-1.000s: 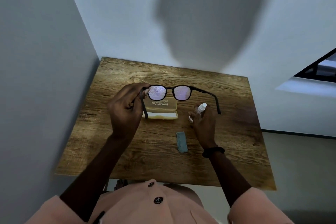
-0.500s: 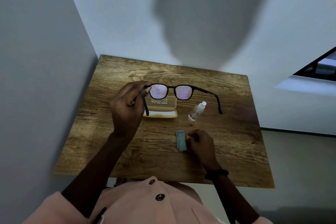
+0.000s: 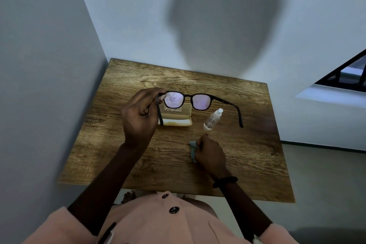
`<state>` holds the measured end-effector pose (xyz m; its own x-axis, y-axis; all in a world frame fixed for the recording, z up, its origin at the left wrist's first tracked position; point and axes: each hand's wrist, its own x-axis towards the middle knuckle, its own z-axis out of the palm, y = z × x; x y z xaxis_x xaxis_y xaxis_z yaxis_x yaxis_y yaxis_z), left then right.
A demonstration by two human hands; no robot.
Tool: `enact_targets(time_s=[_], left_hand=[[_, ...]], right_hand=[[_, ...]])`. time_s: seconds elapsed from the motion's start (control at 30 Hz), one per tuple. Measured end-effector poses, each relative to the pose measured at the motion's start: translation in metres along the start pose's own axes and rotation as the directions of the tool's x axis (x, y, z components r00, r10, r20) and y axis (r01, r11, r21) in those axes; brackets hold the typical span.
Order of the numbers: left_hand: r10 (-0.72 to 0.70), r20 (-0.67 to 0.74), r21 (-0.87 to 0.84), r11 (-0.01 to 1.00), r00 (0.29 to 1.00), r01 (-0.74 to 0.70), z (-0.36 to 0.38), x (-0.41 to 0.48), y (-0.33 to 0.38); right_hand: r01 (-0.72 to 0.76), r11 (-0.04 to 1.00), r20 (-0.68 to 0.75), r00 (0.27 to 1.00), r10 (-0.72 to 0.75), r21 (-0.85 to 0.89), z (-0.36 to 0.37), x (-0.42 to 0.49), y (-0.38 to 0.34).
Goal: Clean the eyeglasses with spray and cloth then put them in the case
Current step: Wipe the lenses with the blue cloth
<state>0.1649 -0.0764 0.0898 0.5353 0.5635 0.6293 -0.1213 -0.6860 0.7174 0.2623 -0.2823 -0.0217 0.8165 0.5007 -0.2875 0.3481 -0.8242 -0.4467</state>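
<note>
My left hand (image 3: 138, 119) holds black-framed eyeglasses (image 3: 200, 101) by their left hinge, raised above the table with the arms unfolded; both lenses are speckled with droplets. Under them an open tan glasses case (image 3: 178, 121) lies on the wooden table (image 3: 168, 164). A small clear spray bottle (image 3: 212, 120) stands to the right of the case, free of both hands. Nearer to me, my right hand (image 3: 211, 153) is closed on a small blue-grey cloth (image 3: 193, 149), which is crumpled and partly covered by the fingers.
The table sits in a corner, with one wall along its left edge and one behind it. A dark window opening (image 3: 348, 73) shows at the far right. Pale floor (image 3: 326, 174) lies to the right of the table.
My right hand let go of the spray bottle, which now stands on the table, moved toward me and closed on the cloth, bunching it up. The glasses stay held up in my left hand.
</note>
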Motion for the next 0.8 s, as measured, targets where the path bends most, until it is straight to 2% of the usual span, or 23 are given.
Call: enact_targets(time_s=[0.23, 0.53, 0.7, 0.8], left_hand=[[0.0, -0.019, -0.014, 1.0, 1.0, -0.001, -0.009, -0.004, 0.004], [-0.006, -0.001, -0.032, 0.999, 1.0, 0.006, -0.013, -0.007, 0.007], [0.002, -0.016, -0.025, 1.0, 1.0, -0.002, -0.014, -0.007, 0.008], [-0.007, -0.019, -0.02, 1.0, 1.0, 0.007, -0.014, -0.006, 0.008]], right_hand=[[-0.097, 0.959, -0.03, 0.994, 0.109, 0.268, -0.01, -0.007, 0.009], [-0.149, 0.909, -0.055, 0.981, 0.184, 0.39, -0.012, -0.011, 0.007], [-0.11, 0.768, -0.059, 0.98, 0.189, 0.63, -0.016, -0.021, -0.001], [-0.101, 0.6, 0.003, 0.987, 0.163, 0.794, -0.032, -0.028, -0.017]])
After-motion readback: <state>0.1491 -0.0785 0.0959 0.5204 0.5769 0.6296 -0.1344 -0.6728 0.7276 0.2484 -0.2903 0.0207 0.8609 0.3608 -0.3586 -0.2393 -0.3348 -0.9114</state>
